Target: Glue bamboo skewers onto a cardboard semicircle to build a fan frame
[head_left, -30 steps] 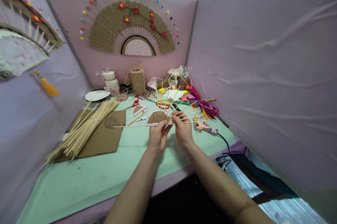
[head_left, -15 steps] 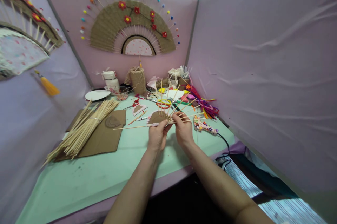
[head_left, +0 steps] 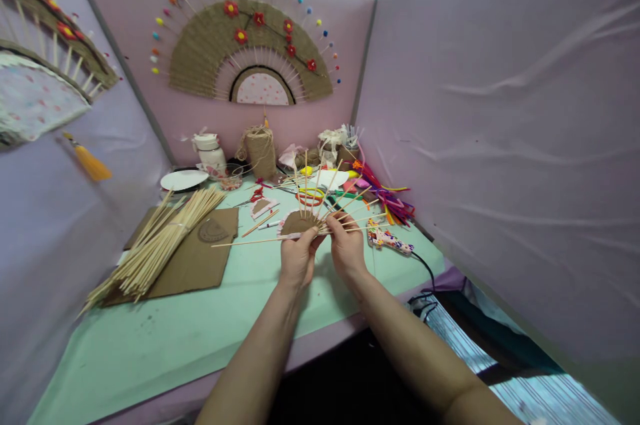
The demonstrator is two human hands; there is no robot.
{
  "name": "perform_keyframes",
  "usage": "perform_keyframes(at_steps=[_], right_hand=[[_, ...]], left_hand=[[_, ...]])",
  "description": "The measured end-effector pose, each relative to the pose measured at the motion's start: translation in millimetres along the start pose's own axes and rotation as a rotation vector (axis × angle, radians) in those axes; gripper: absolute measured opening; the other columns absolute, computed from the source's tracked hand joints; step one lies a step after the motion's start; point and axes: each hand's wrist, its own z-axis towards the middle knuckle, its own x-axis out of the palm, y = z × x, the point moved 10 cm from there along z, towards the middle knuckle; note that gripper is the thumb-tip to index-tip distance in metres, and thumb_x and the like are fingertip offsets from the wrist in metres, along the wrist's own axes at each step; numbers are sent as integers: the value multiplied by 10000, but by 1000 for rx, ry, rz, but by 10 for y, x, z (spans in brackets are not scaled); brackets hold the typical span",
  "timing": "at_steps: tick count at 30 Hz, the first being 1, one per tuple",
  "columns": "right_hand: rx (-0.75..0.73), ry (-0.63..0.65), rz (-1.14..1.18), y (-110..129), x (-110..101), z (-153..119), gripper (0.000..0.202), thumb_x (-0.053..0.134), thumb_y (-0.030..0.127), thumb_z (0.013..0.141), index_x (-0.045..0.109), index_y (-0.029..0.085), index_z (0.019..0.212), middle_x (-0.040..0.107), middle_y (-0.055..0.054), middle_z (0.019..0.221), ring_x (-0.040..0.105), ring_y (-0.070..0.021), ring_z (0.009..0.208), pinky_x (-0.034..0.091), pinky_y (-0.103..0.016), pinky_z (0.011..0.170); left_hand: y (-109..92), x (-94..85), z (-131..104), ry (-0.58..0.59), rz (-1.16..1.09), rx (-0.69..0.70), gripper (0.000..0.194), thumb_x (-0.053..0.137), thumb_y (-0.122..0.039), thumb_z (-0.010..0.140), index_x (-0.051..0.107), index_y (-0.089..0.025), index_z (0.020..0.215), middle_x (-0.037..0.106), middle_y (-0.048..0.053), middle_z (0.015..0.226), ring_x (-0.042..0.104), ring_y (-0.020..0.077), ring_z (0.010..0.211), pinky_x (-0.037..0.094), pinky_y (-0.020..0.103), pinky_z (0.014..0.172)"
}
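Observation:
Between my hands is a brown cardboard half-disc (head_left: 296,222) with a pale trimmed edge, and thin wooden sticks (head_left: 345,194) fan out from it upward and to the right. One more stick (head_left: 245,242) points out to the left along its straight edge. My left hand (head_left: 299,258) grips the lower edge, thumb on top near the middle. My right hand (head_left: 347,245) pinches the sticks where they meet the half-disc on its right side. The fingers under the piece are partly hidden.
A tied bundle of sticks (head_left: 160,238) and a clear protractor (head_left: 213,230) lie on a cardboard sheet (head_left: 200,272) at left. A patterned glue gun (head_left: 390,240) with a cord rests at right. Scissors (head_left: 257,194), a twine spool (head_left: 261,153) and pipe cleaners (head_left: 385,195) sit behind.
Both hands keep their hold on the half-disc and sticks. The whole view has shifted very slightly; otherwise little differs.

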Motion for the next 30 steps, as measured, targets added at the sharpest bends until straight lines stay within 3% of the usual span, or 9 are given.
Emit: perform_keyframes(at_steps=[14,30], right_hand=[[26,28,53,38,26,20,202,755,324,684,625,201,777,615,37,760,554,-118,714,445,-267,727],[46,109,30,75,72,-39,163,712,247,676,643,201,816,627,25,806,574,-132,762,462,-284,767]], left_hand=[[37,16,-15,2,-73,-80,325,765,-149,593,662,-187,899,719,-5,796,677,148,780,555,335,824],[50,20,-7,24,-86,-87,248,768,-137,618,672,-172,845,728,0,825,672,129,806,534,316,852]])
